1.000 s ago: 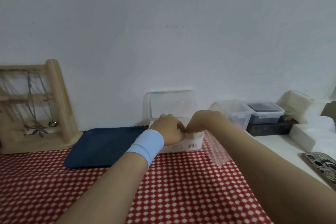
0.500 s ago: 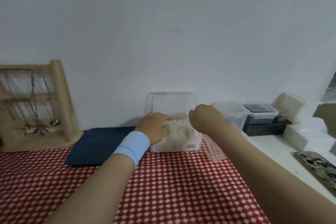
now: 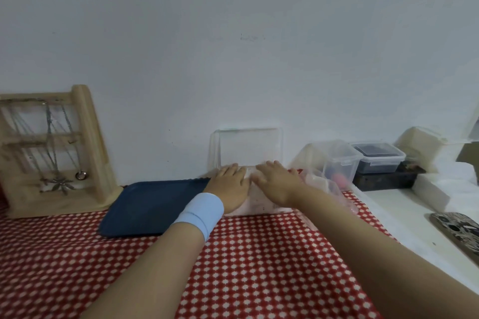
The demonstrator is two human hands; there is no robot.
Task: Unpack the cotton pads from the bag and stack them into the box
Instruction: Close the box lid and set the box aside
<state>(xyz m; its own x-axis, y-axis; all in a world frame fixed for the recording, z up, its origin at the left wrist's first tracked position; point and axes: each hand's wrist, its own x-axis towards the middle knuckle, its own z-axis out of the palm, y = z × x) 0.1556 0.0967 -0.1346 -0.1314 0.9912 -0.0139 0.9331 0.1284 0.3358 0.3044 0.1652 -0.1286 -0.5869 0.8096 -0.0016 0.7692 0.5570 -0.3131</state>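
1. Clear plastic box (image 3: 259,207) sits on the red checked cloth (image 3: 259,267) by the wall, with its lid (image 3: 248,147) upright behind it.
2. Left hand (image 3: 229,186) lies flat over the box top, fingers straight and holding nothing.
3. Right hand (image 3: 278,184) is flat beside it, also gripping nothing.
4. Cotton pads (image 3: 250,171) show white between the hands, inside the box.
5. Bag (image 3: 326,185) slumps just right of the box.

place: home dressing corner | cues: wooden necklace stand (image 3: 51,147) frame left; checked cloth (image 3: 259,254) on bench; plastic storage tubs (image 3: 363,160) right
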